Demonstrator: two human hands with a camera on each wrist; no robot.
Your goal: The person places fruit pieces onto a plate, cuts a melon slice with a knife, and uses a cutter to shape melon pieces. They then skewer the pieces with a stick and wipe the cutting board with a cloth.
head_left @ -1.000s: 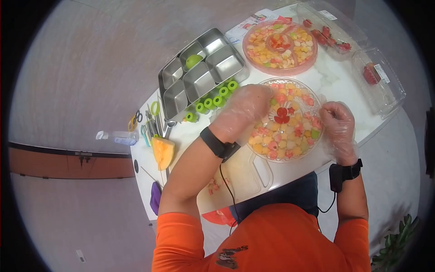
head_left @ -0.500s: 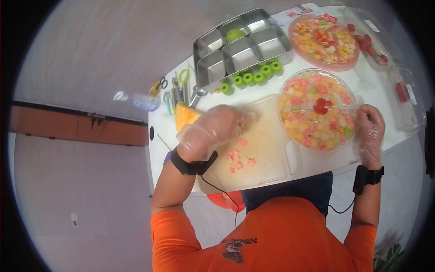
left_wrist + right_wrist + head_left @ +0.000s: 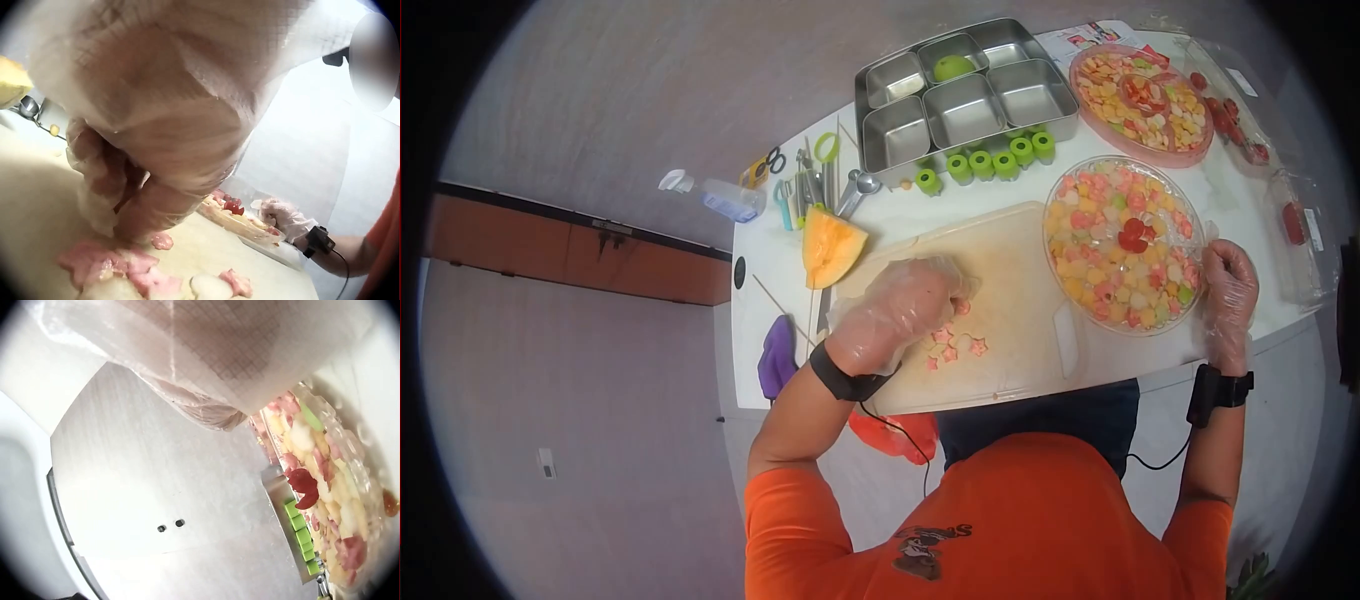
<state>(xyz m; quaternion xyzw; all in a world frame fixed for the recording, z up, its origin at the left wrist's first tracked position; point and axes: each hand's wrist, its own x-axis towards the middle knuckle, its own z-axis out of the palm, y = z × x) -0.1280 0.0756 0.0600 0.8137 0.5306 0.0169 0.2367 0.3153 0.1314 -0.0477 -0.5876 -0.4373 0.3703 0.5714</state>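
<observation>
In the head view my gloved left hand (image 3: 903, 308) is low over the cream cutting board (image 3: 1010, 260), fingers bent downward. Its fingertips are right at several pink star-shaped fruit pieces (image 3: 94, 259), but I cannot tell whether they pinch one. Another pink star (image 3: 978, 347) and a pale piece (image 3: 209, 287) lie beside the hand. My gloved right hand (image 3: 1230, 285) has curled fingers close against the right rim of a clear round plate (image 3: 1090, 322). Mixed fruit shapes cover the plate, with red fruit slices (image 3: 1133, 236) in the middle; the right fingertips are mostly hidden.
Behind the board stand a steel compartment tray (image 3: 945, 108) and green-topped cutters (image 3: 981, 165). A melon wedge (image 3: 832, 250), tools (image 3: 807, 190) and a spray bottle (image 3: 725, 200) are at left. A pink divided fruit platter (image 3: 1165, 158) and a clear strawberry box (image 3: 1297, 240) are at the far right.
My left hand has gone from over the plate to the cutting board, then down among the pink stars. My right hand stays at the plate's rim; the view has shifted.
</observation>
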